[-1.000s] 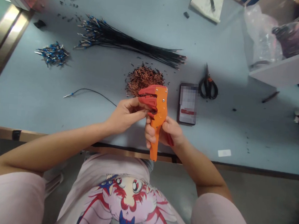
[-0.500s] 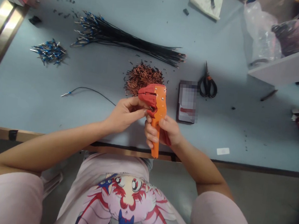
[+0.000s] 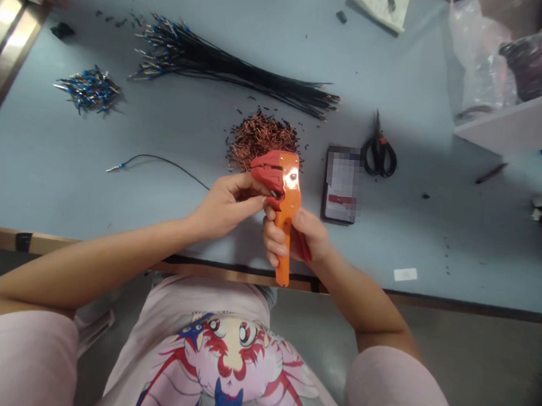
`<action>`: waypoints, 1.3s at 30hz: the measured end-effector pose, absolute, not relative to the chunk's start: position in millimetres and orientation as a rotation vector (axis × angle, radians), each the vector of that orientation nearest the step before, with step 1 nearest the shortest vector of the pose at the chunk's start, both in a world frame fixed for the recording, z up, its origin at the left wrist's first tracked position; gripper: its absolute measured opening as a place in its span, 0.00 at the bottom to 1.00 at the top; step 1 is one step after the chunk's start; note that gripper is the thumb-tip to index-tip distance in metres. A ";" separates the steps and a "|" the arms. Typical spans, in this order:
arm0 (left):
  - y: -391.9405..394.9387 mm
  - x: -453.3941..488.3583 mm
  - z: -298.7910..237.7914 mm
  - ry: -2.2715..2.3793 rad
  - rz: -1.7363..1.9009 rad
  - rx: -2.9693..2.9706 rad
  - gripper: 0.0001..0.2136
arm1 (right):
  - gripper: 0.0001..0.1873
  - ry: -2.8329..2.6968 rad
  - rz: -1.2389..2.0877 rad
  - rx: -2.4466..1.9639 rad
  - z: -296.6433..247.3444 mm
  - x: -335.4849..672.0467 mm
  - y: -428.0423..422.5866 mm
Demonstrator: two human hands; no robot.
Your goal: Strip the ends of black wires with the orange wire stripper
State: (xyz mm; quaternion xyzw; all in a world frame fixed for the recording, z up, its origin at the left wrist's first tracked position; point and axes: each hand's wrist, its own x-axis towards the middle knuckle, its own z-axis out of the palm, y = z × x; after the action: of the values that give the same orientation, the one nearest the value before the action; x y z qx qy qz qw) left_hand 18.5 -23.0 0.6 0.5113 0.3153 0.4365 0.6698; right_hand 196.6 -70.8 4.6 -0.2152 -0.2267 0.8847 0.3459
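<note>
My right hand (image 3: 296, 239) is wrapped round the handles of an orange wire stripper (image 3: 287, 192), held upright over the table's near edge. My left hand (image 3: 226, 204) pinches the end of a thin black wire (image 3: 162, 160) at the tool's red jaws. The wire trails left across the table and ends in a blue-sleeved terminal. Just behind the tool lies a heap of copper strands and black insulation bits (image 3: 261, 134).
A bundle of black wires with blue terminals (image 3: 225, 74) lies farther back, a small pile of blue terminals (image 3: 87, 87) at the left. A phone (image 3: 341, 185) and black scissors (image 3: 378, 154) sit right of the tool. A white shelf with bags (image 3: 517, 116) stands at the right.
The hands and the stripper have barely shifted; the tool's head tilted slightly and the handles look squeezed a little closer. The view itself drifted a bit.
</note>
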 end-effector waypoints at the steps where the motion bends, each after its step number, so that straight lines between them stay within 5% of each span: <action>1: -23.1 18.4 0.5 0.705 0.989 1.157 0.06 | 0.21 -0.590 2.296 -0.564 4.8 196.1 -70.9; 16: -19.9 18.3 0.0 0.712 1.009 1.255 0.06 | 0.20 -0.612 2.265 -0.730 15.9 192.4 -71.5; 22: -9.5 10.8 -0.4 0.956 0.960 1.479 0.05 | 0.26 -0.611 2.185 -0.825 21.8 205.5 -61.4; 29: 4.9 6.2 -7.6 1.117 0.981 1.473 0.02 | 0.16 -0.593 1.966 -1.124 27.2 217.1 -54.3; 39: 4.9 4.5 -7.7 1.076 1.152 1.571 0.02 | 0.27 -0.830 1.733 -1.378 25.3 214.7 -56.5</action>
State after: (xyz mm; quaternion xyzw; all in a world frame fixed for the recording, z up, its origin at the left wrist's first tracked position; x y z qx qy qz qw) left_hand 4.5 4.9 -7.7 0.6331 0.4337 0.4643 0.4422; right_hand 214.7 -56.5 25.3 -0.5394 -0.3248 0.6783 0.3788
